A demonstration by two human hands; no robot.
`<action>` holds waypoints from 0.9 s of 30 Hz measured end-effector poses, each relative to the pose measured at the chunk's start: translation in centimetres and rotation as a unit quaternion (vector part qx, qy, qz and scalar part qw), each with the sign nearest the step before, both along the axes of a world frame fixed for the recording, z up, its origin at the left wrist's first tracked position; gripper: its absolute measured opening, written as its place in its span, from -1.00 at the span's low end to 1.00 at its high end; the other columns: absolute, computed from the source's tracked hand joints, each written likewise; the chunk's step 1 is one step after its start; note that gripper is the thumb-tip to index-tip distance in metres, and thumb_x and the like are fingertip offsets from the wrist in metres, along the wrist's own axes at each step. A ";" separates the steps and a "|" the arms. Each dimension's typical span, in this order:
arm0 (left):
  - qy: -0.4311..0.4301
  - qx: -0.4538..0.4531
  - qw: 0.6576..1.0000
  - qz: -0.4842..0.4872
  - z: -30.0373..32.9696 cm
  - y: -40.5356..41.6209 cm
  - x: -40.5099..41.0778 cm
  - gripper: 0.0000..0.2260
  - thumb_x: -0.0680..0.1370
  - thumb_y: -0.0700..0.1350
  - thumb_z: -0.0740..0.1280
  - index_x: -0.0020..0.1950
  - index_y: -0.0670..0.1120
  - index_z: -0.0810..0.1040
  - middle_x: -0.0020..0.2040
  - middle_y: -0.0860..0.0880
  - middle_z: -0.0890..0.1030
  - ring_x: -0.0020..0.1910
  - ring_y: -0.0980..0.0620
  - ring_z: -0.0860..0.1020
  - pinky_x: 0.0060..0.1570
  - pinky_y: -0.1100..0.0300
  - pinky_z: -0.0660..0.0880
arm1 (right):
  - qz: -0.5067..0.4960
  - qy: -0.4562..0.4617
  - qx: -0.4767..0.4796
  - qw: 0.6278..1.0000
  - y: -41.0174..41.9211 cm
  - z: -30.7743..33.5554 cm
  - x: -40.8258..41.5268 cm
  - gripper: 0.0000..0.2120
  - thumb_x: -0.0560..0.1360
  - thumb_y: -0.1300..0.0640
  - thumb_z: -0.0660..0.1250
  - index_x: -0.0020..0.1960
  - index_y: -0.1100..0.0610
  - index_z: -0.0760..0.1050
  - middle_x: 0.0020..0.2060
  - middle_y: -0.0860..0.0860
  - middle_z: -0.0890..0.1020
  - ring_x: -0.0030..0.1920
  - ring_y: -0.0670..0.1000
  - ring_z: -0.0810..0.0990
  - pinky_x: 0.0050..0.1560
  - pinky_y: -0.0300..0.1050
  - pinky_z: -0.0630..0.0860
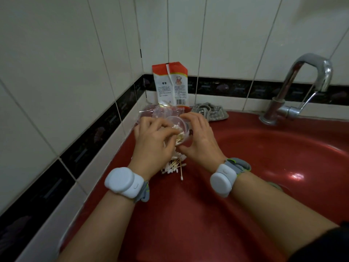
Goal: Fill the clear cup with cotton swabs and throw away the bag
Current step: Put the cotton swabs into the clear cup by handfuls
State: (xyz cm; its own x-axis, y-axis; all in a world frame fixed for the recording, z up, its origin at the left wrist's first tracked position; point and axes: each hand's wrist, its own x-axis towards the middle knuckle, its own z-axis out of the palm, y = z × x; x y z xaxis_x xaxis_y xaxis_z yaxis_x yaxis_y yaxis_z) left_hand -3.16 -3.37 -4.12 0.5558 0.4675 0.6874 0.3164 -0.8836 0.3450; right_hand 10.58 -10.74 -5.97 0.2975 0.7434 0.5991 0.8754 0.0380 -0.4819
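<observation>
Over the red counter's far-left corner, the clear cup (179,127) is tipped on its side between both hands, mouth toward the left. Right hand (198,137) grips it, fingers curled over the top, thumb underneath. Left hand (153,140) has its fingertips pinched on a bunch of cotton swabs (178,137) at the cup mouth; some are already inside. Loose pile of swabs (173,165) lies on the counter (188,214) just near of the hands, partly under the left palm. Crumpled clear plastic bag (160,110) sits just far of the cup, touching the wall tiles. Behind it an orange-and-white packet (171,84) stands upright against the wall. Grey patterned cloth (209,112) lies right of that. Chrome faucet (300,86) far right, red sink basin (283,157) below it. Both wrists wear white bands.
</observation>
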 end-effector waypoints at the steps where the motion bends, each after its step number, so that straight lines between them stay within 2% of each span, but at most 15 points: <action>1: 0.017 0.009 1.000 0.010 -0.1 0.2 0.0 -0.78 0.43 0.01 0.25 -0.07 0.05 0.67 -0.09 0.10 0.56 0.01 0.01 0.31 0.01 0.00 0.28 | 0.001 -0.002 0.000 1.000 0.0 0.0 0.0 -0.37 0.28 0.03 0.40 0.32 0.07 0.33 0.24 0.01 0.39 0.29 0.02 0.35 0.23 -0.02 0.34; 5: 0.046 -0.006 0.998 0.029 0.1 0.2 -0.1 -0.80 0.41 0.01 0.30 -0.04 0.07 0.66 -0.07 0.06 0.54 0.02 -0.03 0.33 0.00 0.04 0.24 | 0.003 0.001 -0.009 1.000 -0.1 -0.2 0.0 -0.37 0.28 0.01 0.39 0.32 0.05 0.33 0.24 -0.01 0.38 0.29 0.01 0.34 0.23 -0.02 0.34; 8: 0.072 -0.014 0.997 0.022 0.7 0.0 0.1 -0.74 0.40 0.12 0.29 0.00 0.09 0.66 -0.05 0.04 0.49 0.05 -0.06 0.33 0.03 0.03 0.25 | 0.004 0.006 -0.010 1.000 -0.1 -0.2 -0.1 -0.38 0.29 -0.04 0.33 0.32 0.06 0.33 0.25 0.00 0.37 0.30 0.02 0.34 0.25 -0.02 0.32; 10: 0.102 -0.015 0.994 0.030 1.2 -0.1 0.3 -0.79 0.42 0.10 0.36 -0.02 0.09 0.67 -0.07 0.04 0.42 0.06 -0.10 0.33 0.06 0.02 0.24 | 0.006 0.003 -0.013 1.000 -0.1 0.0 -0.3 -0.39 0.30 -0.03 0.32 0.32 0.06 0.33 0.25 0.00 0.37 0.30 0.02 0.33 0.25 -0.01 0.33; 12: 0.115 -0.022 0.992 0.037 1.5 -0.2 0.6 -0.86 0.43 0.06 0.40 -0.05 0.10 0.67 -0.08 0.08 0.33 0.09 -0.07 0.29 0.05 0.10 0.16 | 0.008 0.002 -0.014 1.000 -0.1 0.0 -0.5 -0.39 0.30 -0.07 0.29 0.32 0.06 0.33 0.25 0.00 0.37 0.30 0.01 0.33 0.23 -0.05 0.31; 15: 0.115 -0.046 0.992 0.036 1.7 -0.3 0.7 -0.88 0.43 0.05 0.42 -0.09 0.08 0.66 -0.10 0.11 0.33 0.10 -0.03 0.29 0.03 0.15 0.14 | 0.008 0.006 -0.014 1.000 -0.2 0.0 -0.4 -0.38 0.30 -0.10 0.27 0.32 0.06 0.33 0.25 0.00 0.38 0.29 0.01 0.35 0.21 -0.07 0.30; 18: 0.036 -0.108 0.993 0.004 2.1 0.0 0.1 -0.97 0.43 -0.05 0.42 -0.15 0.03 0.63 -0.16 0.09 0.44 -0.03 0.00 0.42 0.00 0.12 0.34 | 0.005 0.009 -0.018 1.000 -0.4 0.0 0.0 -0.37 0.30 0.00 0.43 0.32 0.07 0.32 0.25 0.01 0.38 0.30 0.03 0.35 0.24 0.01 0.34; 21: -0.092 -0.250 0.963 -0.044 3.2 -0.3 -0.8 -0.92 0.46 -0.16 0.40 -0.20 0.01 0.58 -0.30 0.01 0.55 -0.33 0.04 0.49 -0.28 0.16 0.45 | -0.001 0.015 -0.023 1.000 -0.6 0.0 0.2 -0.33 0.28 0.06 0.51 0.32 0.07 0.32 0.25 0.01 0.38 0.30 0.03 0.35 0.23 0.04 0.35; 23: -0.144 -0.282 0.948 -0.042 3.9 -0.4 -1.2 -0.91 0.47 -0.19 0.38 -0.19 -0.01 0.57 -0.30 -0.04 0.58 -0.36 0.07 0.48 -0.27 0.25 0.48 | 0.001 0.016 -0.018 1.000 -0.6 0.1 0.2 -0.32 0.28 0.05 0.50 0.32 0.08 0.32 0.25 0.02 0.39 0.30 0.04 0.36 0.23 0.07 0.35; 25: -0.194 -0.301 0.932 -0.053 4.4 -0.6 -1.4 -0.86 0.48 -0.24 0.37 -0.20 -0.01 0.54 -0.30 0.01 0.55 -0.35 0.17 0.46 -0.30 0.40 0.45 | 0.003 0.017 -0.017 1.000 -0.5 0.1 0.2 -0.32 0.28 0.05 0.51 0.33 0.08 0.32 0.25 0.02 0.39 0.30 0.04 0.36 0.24 0.09 0.36; 27: -0.233 -0.324 0.914 -0.069 4.6 -0.8 -1.3 -0.85 0.48 -0.28 0.36 -0.19 -0.04 0.51 -0.31 0.04 0.53 -0.38 0.23 0.44 -0.32 0.45 0.41 | 0.007 0.018 -0.013 1.000 -0.5 0.0 0.2 -0.31 0.28 0.04 0.51 0.33 0.08 0.32 0.25 0.03 0.39 0.30 0.05 0.36 0.24 0.09 0.36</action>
